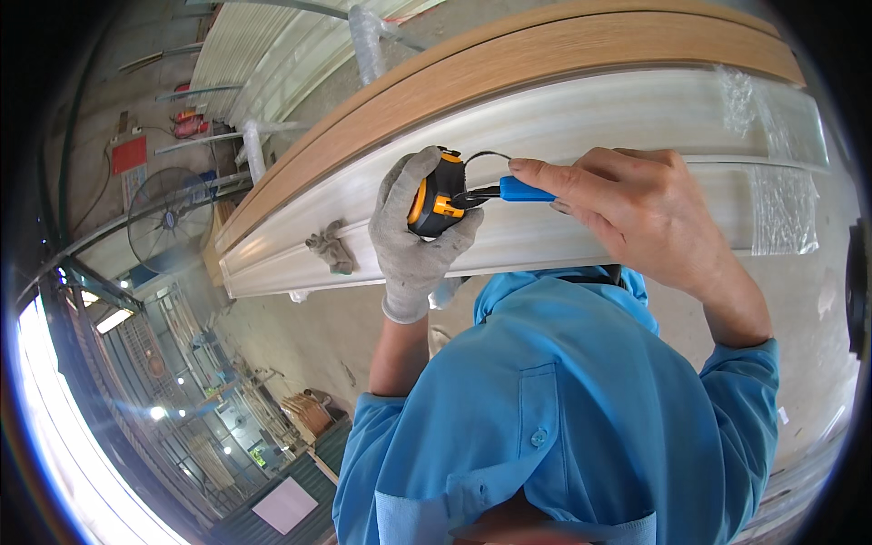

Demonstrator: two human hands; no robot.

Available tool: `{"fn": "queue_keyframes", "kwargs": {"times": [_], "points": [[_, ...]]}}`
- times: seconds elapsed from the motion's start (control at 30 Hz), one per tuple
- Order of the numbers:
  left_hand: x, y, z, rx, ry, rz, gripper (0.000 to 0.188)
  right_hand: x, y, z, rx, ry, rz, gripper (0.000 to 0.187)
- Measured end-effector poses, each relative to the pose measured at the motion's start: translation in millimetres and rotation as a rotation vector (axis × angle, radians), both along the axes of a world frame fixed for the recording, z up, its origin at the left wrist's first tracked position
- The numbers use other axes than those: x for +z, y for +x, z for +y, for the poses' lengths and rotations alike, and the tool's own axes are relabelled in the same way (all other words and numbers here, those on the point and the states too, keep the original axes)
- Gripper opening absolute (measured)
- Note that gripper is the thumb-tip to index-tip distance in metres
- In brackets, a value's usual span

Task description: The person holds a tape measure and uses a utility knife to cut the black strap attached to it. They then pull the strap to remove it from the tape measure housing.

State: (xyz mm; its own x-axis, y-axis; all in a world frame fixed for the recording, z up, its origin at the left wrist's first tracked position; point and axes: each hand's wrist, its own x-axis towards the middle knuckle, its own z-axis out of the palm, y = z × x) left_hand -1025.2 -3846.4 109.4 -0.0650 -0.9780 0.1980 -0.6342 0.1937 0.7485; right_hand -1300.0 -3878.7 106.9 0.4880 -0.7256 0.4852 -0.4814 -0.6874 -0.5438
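My left hand (409, 213), in a grey work glove, is closed round a black and orange tape measure (442, 202), holding it above the white profiles. My right hand (627, 200) is bare and pinches a blue-handled tool (522, 189) between thumb and fingers. A dark, narrow end of that tool reaches the side of the tape measure; its exact kind is unclear. Between the tape measure and the right fingertips curves a thin dark strip (489, 154). A crumpled grey glove (331, 250) lies on the white profiles, left of the gloved hand.
Long white profiles (581, 118) lie before me, with a wood-coloured board (545, 50) along their far side. Clear plastic wrap (783, 200) covers their right part. Wrapped rack posts (366, 45) stand behind, and a round fan (170, 218) stands at the left.
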Motion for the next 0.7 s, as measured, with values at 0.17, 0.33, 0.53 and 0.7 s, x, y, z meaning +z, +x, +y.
{"fn": "queue_keyframes", "kwargs": {"times": [0.17,0.33,0.53,0.7], "points": [[-1.6,-1.5,-0.5,-0.010,0.004,0.026,0.074,-3.3,1.0,1.9,0.020,0.046,-0.014,0.048],[-2.1,-1.7,-1.0,-0.030,-0.006,0.034,0.074,-3.6,2.5,1.4,0.028,0.054,-0.019,0.046],[-2.3,-1.8,-1.4,-0.023,-0.013,0.046,0.075,-0.5,-2.5,1.7,0.033,0.079,-0.018,0.040],[-1.2,-1.2,-2.3,-0.037,-0.027,-0.004,0.074,-5.9,2.0,-0.3,0.029,0.041,-0.066,0.033]]}}
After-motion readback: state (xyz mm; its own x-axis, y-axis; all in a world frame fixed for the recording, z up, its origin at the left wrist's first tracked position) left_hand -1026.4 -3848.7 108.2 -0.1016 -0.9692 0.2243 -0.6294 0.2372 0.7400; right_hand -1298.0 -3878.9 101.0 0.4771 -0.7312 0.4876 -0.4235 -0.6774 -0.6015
